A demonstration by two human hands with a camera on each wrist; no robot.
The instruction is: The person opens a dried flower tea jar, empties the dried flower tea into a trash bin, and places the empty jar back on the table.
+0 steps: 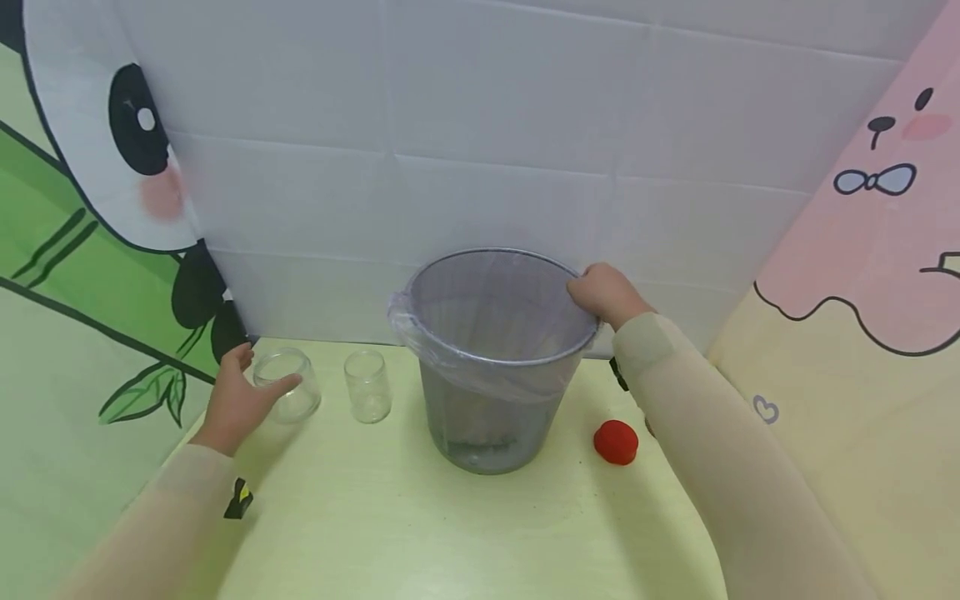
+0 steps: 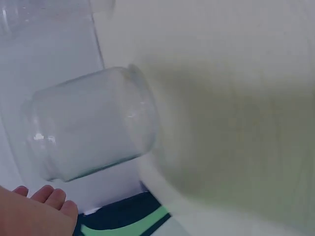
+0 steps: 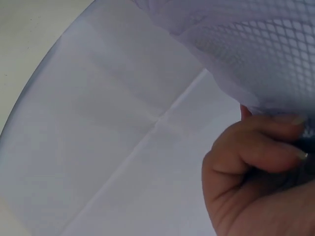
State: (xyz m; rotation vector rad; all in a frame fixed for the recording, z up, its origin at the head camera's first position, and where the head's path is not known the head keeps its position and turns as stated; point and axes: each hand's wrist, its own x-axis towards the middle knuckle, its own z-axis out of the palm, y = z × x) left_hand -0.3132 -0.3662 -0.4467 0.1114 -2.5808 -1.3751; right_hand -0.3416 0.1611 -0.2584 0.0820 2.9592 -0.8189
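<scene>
On the left of the table, my left hand (image 1: 236,396) reaches beside a clear glass jar (image 1: 296,400), its thumb and fingers spread apart. In the left wrist view, the fingertips (image 2: 55,197) are close to the upper end of the jar (image 2: 93,125), with a small gap visible. A grey mesh trash bin (image 1: 480,433) stands upright in the middle, lined with a thin translucent bag (image 1: 468,371) folded over its rim. My right hand (image 1: 611,296) grips the bin's right rim. In the right wrist view, curled fingers hold the edge by the mesh wall (image 3: 275,49).
A narrower clear glass (image 1: 368,387) stands between the jar and the bin. Right of the bin, a red lid-like piece (image 1: 617,442) lies on the pale yellow table (image 1: 450,542). White sheeting (image 1: 495,200) rises behind, with cartoon-printed panels (image 1: 847,275) at both sides.
</scene>
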